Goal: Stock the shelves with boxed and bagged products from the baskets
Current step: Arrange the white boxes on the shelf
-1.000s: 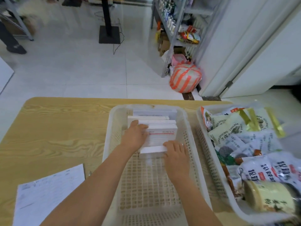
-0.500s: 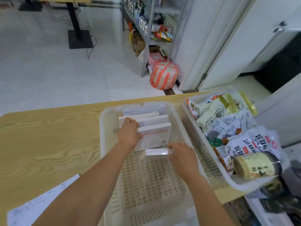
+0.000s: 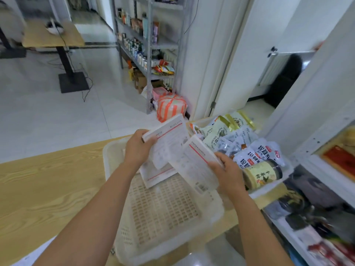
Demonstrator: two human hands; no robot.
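Once basketed, boxes (image 3: 171,139) (seemingly two) aloft.

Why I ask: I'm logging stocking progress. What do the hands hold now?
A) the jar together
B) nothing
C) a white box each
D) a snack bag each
C: the left hand grips a white box and the right hand a second white box, both above the white basket.

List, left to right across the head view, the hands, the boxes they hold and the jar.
From the left: left hand → left-held box → right-held box → right hand → yellow-labelled jar.
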